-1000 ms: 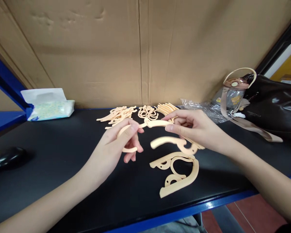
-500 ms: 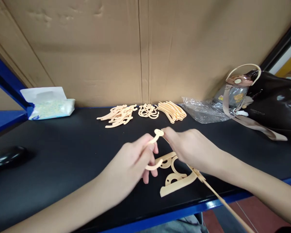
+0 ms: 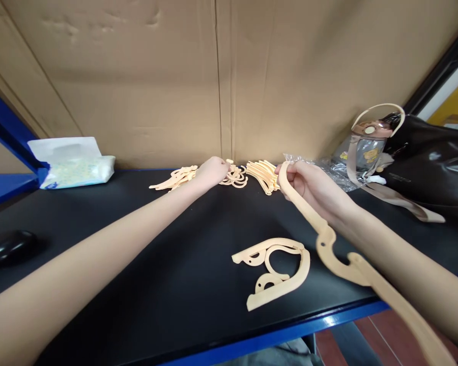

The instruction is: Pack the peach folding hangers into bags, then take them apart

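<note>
My left hand (image 3: 211, 172) reaches to the back of the black table, its fingers closed at the pile of beige hooks (image 3: 237, 178); a small beige piece shows at the fingertips. My right hand (image 3: 309, 185) grips one end of a long beige hanger piece (image 3: 330, 249), which slants down to the lower right with a notched joint in its middle. A folded beige hanger (image 3: 305, 272) lies on the table between my forearms. Beside my left hand is a pile of flat beige arms (image 3: 173, 179). Curved beige strips (image 3: 261, 175) are stacked near my right fingers.
A tissue pack (image 3: 78, 168) sits at the back left, and a black mouse (image 3: 9, 245) at the left edge. Clear plastic wrap, a bottle (image 3: 368, 147) with a strap and a dark bag (image 3: 435, 162) stand at the right. Cardboard (image 3: 137, 91) lines the back.
My left hand has moved away from my right hand to the hook pile at the back. My right hand has moved up and right, bringing the long hanger piece into fuller view.
</note>
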The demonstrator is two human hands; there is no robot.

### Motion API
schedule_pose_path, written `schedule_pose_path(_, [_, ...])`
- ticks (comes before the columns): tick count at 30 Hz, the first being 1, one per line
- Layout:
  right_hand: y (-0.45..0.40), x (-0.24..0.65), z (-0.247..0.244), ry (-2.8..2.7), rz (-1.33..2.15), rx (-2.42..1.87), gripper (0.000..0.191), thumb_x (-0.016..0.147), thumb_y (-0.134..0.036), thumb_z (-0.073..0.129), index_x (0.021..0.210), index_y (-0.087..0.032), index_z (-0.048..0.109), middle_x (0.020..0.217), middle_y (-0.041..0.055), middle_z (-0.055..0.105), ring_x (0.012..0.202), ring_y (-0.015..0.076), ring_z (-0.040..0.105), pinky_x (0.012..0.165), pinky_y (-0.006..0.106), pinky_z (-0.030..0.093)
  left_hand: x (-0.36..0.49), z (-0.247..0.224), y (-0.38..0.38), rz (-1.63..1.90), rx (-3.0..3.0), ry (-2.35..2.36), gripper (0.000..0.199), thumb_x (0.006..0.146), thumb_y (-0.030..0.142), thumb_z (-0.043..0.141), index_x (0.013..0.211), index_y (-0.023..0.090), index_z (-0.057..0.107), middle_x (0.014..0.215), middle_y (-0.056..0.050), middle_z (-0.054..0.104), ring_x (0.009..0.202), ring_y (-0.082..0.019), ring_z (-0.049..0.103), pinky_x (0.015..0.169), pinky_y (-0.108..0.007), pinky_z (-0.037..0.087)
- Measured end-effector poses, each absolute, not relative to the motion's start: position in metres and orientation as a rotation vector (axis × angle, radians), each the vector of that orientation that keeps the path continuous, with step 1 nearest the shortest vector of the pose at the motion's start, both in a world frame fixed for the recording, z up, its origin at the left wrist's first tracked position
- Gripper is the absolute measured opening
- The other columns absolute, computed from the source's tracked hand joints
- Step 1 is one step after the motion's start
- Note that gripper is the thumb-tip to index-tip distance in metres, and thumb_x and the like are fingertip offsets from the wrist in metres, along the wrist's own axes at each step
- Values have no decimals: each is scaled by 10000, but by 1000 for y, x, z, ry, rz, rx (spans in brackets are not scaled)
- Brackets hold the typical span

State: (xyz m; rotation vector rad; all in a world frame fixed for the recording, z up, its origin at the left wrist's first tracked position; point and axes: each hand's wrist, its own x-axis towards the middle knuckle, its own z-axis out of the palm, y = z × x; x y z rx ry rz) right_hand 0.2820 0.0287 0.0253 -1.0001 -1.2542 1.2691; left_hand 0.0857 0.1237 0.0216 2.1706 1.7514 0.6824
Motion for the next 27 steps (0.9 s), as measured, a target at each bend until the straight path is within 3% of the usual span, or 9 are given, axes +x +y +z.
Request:
schedule_pose_path(2, [33,286,23,-1265,1303,-947,95,770,-175,501,712,-166,576,600,-3,520,494,87,444,423,202,329,87,20,126,690,2206,1796,283,863,356,472,699,174,613,627,-78,603,682,-256,596,623,-318,349])
schedule_pose_path(6, [37,290,21,-1266,1299,-918,87,776,-168,522,735,-145,595,630,4,586,526,82,528,454,180,398,78,28,108,788,2320,1868,308,862,403,502,948,137,631,880,-160,673,920,-342,603,756,-370,374])
schedule_pose_path(10, [37,290,21,-1227,1180,-939,86,765,-162,523,743,-133,602,663,29,636,583,100,596,528,200,471,62,36,73,762,2047,1501,508,918,561,357,893,148,652,940,-130,696,774,-241,623,620,-292,408])
schedule_pose_path(13, [39,290,20,-1219,1029,-992,13,750,-165,563,759,-156,565,752,48,677,681,131,645,617,241,508,51,33,43,603,1395,1086,621,922,616,307,830,127,678,883,-130,696,708,-195,621,524,-246,424])
schedule_pose_path(16, [38,288,18,-1523,705,-1120,114,752,-228,642,794,-175,551,793,48,685,708,161,642,623,275,490,44,26,20,654,1116,981,384,905,470,494,866,140,688,825,-84,681,668,-154,605,540,-222,462])
schedule_pose_path(18, [32,284,15,-1848,329,-1229,117,790,-268,643,832,-179,579,808,40,689,700,172,630,629,293,461,42,21,10,763,1106,1008,230,869,369,586,856,158,677,790,-49,669,645,-131,583,538,-203,456])
schedule_pose_path(21, [17,272,11,-2229,-191,-1237,137,897,-250,554,998,-186,620,954,56,713,827,209,650,708,324,448,47,18,0,791,1254,1064,274,861,407,593,766,155,642,663,-19,627,581,-114,539,504,-186,412])
schedule_pose_path(24, [3,261,7,-2402,-451,-1101,238,974,-232,442,1122,-152,611,1000,89,715,864,216,663,731,331,454,54,17,-8,705,1399,1044,337,884,449,536,730,156,600,554,4,575,505,-101,496,463,-177,365])
schedule_pose_path(27, [-3,255,4,-2465,-554,-1007,302,1000,-250,382,1110,-106,623,939,96,717,787,209,671,676,331,464,58,14,-14,643,1471,1009,352,923,439,459,726,166,565,479,31,520,418,-78,417,408,-163,314])
